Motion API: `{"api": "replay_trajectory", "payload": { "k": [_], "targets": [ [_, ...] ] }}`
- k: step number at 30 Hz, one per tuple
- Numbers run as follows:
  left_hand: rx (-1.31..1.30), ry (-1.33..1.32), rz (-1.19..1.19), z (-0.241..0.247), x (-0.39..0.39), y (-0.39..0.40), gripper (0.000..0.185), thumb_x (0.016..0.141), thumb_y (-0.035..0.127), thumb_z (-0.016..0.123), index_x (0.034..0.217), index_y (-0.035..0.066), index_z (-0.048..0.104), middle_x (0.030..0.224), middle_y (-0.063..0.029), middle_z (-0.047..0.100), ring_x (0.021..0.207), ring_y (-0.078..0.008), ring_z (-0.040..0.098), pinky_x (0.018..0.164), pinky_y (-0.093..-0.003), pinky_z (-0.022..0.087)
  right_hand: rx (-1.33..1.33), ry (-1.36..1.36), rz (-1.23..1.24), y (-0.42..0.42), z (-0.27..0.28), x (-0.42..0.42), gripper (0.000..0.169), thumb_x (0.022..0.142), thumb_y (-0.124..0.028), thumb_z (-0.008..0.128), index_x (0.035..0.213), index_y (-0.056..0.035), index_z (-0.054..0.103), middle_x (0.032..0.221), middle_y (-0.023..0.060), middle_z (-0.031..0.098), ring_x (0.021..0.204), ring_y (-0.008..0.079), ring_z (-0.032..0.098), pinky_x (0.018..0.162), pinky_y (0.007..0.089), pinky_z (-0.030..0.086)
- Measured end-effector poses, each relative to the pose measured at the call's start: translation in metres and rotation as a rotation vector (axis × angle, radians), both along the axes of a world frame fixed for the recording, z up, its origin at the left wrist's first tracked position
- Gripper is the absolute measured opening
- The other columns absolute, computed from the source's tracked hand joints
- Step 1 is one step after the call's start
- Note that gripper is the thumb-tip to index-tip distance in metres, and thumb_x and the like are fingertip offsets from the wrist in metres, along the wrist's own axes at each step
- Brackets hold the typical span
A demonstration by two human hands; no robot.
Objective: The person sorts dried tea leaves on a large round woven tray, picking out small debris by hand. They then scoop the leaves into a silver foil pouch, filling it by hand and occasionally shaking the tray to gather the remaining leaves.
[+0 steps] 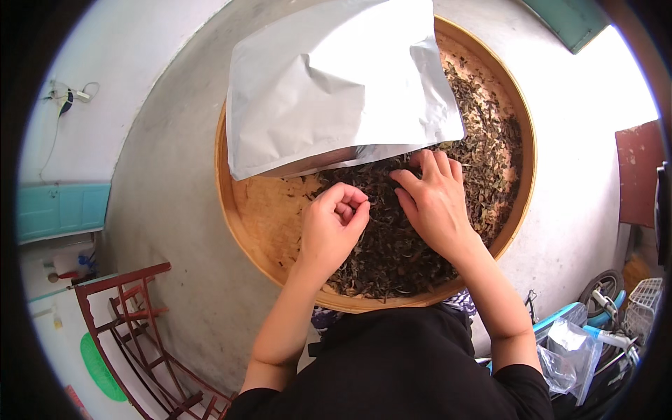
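A round, shallow bamboo tray (pixel 528 136) holds dark dried leaves (pixel 391 252), probably tea, heaped at its near side and spread thinner along the right. A large silvery-white pouch (pixel 294 100) lies across the tray's far left part. Over the heap, my left hand (pixel 336 215) has thumb and index fingertip pinched together; whether a small bit sits between them is unclear. My right hand (pixel 433 189) rests on the leaves just beyond, its fingers apart and bent down, close to the pouch's near edge. Its fingertips are partly hidden among the leaves.
A dark red wooden rack or chair frame (pixel 126 278) stands at lower left, near a green plastic item (pixel 100 367). At lower right are a small bicycle's wheel (pixel 604 291), a white wire basket (pixel 644 299) and clear plastic bags (pixel 569 349). Grey floor (pixel 184 157) surrounds the tray.
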State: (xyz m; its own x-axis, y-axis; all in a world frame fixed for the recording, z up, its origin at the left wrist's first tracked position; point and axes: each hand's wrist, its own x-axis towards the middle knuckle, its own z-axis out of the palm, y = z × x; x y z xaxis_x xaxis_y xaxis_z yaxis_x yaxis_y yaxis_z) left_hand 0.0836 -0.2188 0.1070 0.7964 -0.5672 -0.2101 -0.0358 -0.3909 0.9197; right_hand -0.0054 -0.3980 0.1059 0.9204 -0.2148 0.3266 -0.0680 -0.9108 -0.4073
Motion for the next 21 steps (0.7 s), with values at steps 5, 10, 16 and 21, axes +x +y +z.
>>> {"api": "replay_trajectory", "payload": {
  "k": [5,10,16,21],
  "targets": [
    [-0.035,0.093,0.011,0.003,-0.006,0.007,0.007,0.093,-0.001,0.072,0.096,0.0,0.066,0.084,0.0032,0.065,0.071,-0.0001,0.056,0.061,-0.0162,0.046,0.068,-0.018,-0.002,0.001,-0.003,-0.003,0.016,0.076,-0.005,0.078,0.09,-0.0066,0.07,0.099,0.0091,0.061,0.098,0.03,0.058,0.089,0.0422,0.043],
    [-0.226,0.182,-0.007,0.01,-0.011,-0.005,0.009,0.094,0.002,0.074,0.097,0.002,0.066,0.091,0.0011,0.067,0.074,-0.0009,0.058,0.061,-0.0159,0.047,0.598,-0.119,-0.07,0.0,0.009,-0.019,0.013,0.078,-0.002,0.076,0.086,-0.0066,0.068,0.086,0.0066,0.062,0.083,0.0266,0.058,0.078,0.0382,0.044],
    [-0.358,0.25,0.02,0.025,-0.016,-0.017,0.012,0.094,0.004,0.075,0.098,0.003,0.064,0.092,-0.0026,0.07,0.07,-0.0019,0.058,0.055,-0.0171,0.046,0.351,-0.168,-0.032,0.01,0.023,-0.029,0.016,0.075,0.0,0.076,0.084,-0.0072,0.064,0.084,0.0053,0.062,0.082,0.026,0.059,0.076,0.039,0.044],
    [-0.286,0.389,-0.07,0.028,-0.01,-0.011,0.011,0.095,0.006,0.074,0.096,0.004,0.063,0.086,-0.0065,0.072,0.062,-0.0027,0.056,0.05,-0.0172,0.043,0.087,-0.257,0.024,0.017,0.02,-0.03,0.02,0.072,-0.005,0.078,0.087,-0.0093,0.064,0.088,0.0033,0.06,0.085,0.0246,0.059,0.081,0.0402,0.044]
  ]
}}
